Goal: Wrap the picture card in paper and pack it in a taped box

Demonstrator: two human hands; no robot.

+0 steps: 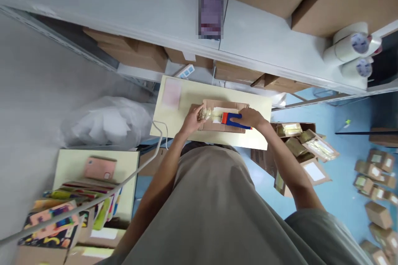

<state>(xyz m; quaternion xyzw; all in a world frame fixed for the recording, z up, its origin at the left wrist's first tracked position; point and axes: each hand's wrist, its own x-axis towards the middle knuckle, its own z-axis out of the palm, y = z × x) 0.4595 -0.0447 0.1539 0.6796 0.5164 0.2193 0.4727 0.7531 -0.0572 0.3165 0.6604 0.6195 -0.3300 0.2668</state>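
On the small cream table lies a brown cardboard box (pixel 224 104) with a white label (pixel 217 119) on its upper side. My left hand (pixel 192 121) is at the box's left end, fingers curved around a crinkled, see-through yellowish wad (pixel 204 113); its kind is not clear. My right hand (pixel 250 117) is closed over a flat blue-and-red object (pixel 231 121) lying across the right part of the box. The fingers cover some of it, and I cannot tell what it is.
A pinkish sheet (pixel 171 93) lies on the table's left end. Behind stands a grey shelf (pixel 261 33) with cartons and tape rolls (pixel 348 51). A large carton of parcels (pixel 295 145) is at right. A grey cable (pixel 137 172) crosses at left, above stacked colourful packets (pixel 77 207).
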